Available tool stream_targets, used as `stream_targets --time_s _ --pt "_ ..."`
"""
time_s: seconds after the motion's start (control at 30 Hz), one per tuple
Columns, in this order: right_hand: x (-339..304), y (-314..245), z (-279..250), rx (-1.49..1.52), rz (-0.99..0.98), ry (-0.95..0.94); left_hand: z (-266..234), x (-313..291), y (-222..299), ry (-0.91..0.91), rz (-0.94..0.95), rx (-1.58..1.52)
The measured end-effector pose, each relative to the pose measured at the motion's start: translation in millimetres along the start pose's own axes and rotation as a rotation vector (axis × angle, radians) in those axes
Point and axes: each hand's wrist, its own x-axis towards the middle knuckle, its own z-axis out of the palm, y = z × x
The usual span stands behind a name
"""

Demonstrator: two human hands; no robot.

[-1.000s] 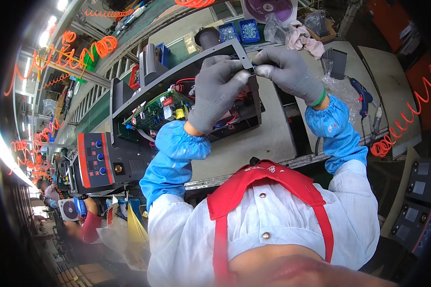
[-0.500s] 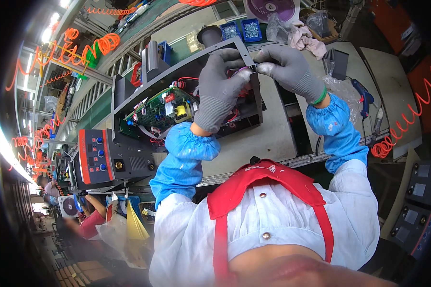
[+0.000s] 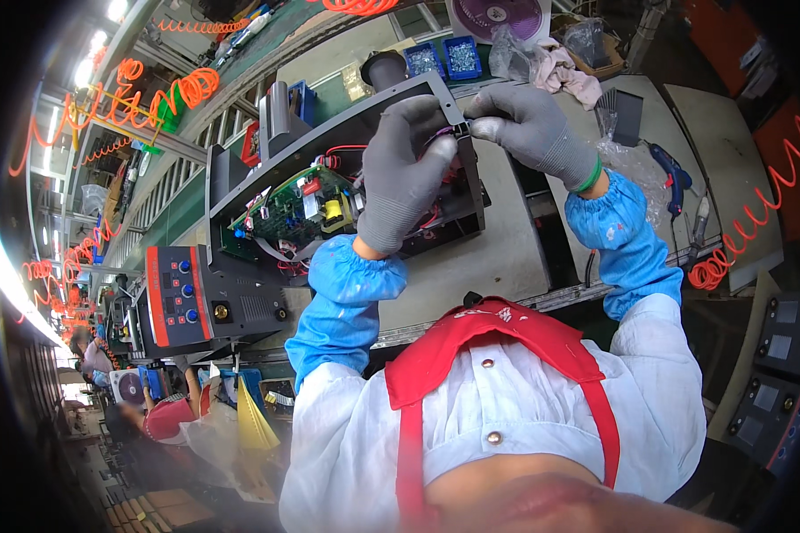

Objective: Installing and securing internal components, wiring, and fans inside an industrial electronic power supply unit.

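Note:
A dark metal housing (image 3: 316, 142), open on the side toward me, holds a green circuit board (image 3: 298, 209) with a yellow part and several red and black wires. Over its right end bends my left hand (image 3: 400, 178) in a grey glove, fingers curled inside the frame and the thumb close to a small purple piece. My right hand (image 3: 542, 138), also gloved, is at the outer side of the same end, thumb and forefinger bent together at the edge. Whatever lies between the fingertips of either hand is too small or hidden to name.
Left of the housing stands a finished-looking unit (image 3: 182, 293) with a red-edged control panel. Blue trays of small metal parts (image 3: 462, 58) lie beyond. At right are a blue hot glue gun (image 3: 671, 178), a cloth (image 3: 567, 75) and coiled orange hoses (image 3: 711, 271). A co-worker (image 3: 169, 417) sits lower left.
My left thumb has drawn back slightly from the right thumb, and the left fingers have moved a little. My right hand has shifted slightly left, staying at the housing's end.

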Motion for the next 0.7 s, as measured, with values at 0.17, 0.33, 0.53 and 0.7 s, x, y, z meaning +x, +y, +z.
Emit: stream_targets --time_s 0.17,0.33,0.53,0.7 --pt "1 0 0 0.023 0.016 -0.015 0 4 -1 -0.027 -0.004 0.003" --pt "1 -2 -1 0.005 0.021 -0.020 -1 9 -16 0.002 0.187 0.148" --pt "0 -5 -2 -0.014 0.052 -0.038 -2 9 -2 -0.067 -0.025 0.120" --pt "1 -4 -2 -0.033 0.010 -0.011 2 12 -21 -0.020 0.157 0.104"
